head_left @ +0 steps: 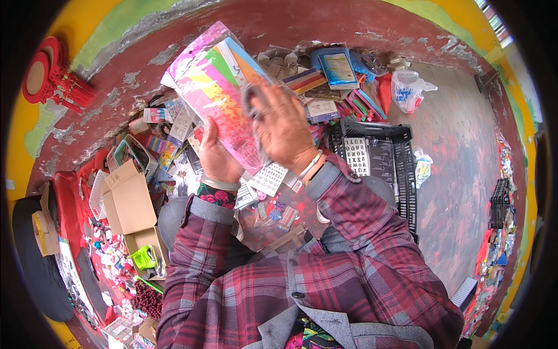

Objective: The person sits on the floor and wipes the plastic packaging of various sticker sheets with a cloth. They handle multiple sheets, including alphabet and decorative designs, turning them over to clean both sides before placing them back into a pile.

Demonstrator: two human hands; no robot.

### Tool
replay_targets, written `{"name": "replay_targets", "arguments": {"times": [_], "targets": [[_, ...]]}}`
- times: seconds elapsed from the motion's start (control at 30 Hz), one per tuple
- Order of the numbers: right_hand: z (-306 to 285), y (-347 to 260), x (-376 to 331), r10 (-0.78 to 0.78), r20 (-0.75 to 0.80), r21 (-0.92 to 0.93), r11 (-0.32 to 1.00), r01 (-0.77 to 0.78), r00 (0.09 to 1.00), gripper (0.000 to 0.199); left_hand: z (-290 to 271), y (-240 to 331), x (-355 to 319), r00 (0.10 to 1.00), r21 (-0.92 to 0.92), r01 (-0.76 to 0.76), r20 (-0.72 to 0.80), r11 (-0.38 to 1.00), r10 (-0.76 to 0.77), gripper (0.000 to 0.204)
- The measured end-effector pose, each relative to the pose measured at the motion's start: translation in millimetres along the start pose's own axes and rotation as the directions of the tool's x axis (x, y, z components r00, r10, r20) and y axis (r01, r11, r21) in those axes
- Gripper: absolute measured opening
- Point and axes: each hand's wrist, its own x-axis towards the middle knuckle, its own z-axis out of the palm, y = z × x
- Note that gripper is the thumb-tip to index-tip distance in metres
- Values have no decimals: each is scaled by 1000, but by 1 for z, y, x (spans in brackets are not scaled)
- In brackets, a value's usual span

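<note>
A pack of coloured paper (218,93) in clear plastic is held up in front of me, tilted, with red specks over its surface. My left hand (218,154) grips its lower left edge, thumb on the front. Against the right side of the pack, my right hand (286,125) presses a grey cloth (251,100), which is partly hidden under the fingers. Below the pack a white sheet of printed characters (268,179) lies among small loose items.
To the right of my knees stands a black plastic crate (401,132) with stencil-like sheets inside. A cardboard box (131,195) sits open at the left beside white baskets (97,195). Stationery piles against the wall, near a blue packet (337,68) and a white plastic bag (407,90).
</note>
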Motion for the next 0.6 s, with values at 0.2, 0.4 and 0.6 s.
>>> {"name": "replay_targets", "arguments": {"times": [0.2,0.4,0.6], "targets": [[4,71,-2,642,286,466,555,-689,711,27,-3,27,-1,998,87,-56,-23,995,58,50],[7,70,-14,245,586,437,-898,-47,772,40,2,32,4,952,274,-278,-49,921,302,47],[2,23,-3,337,646,668,-684,-293,685,25,-3,14,0,942,424,-235,-121,875,312,47]]}}
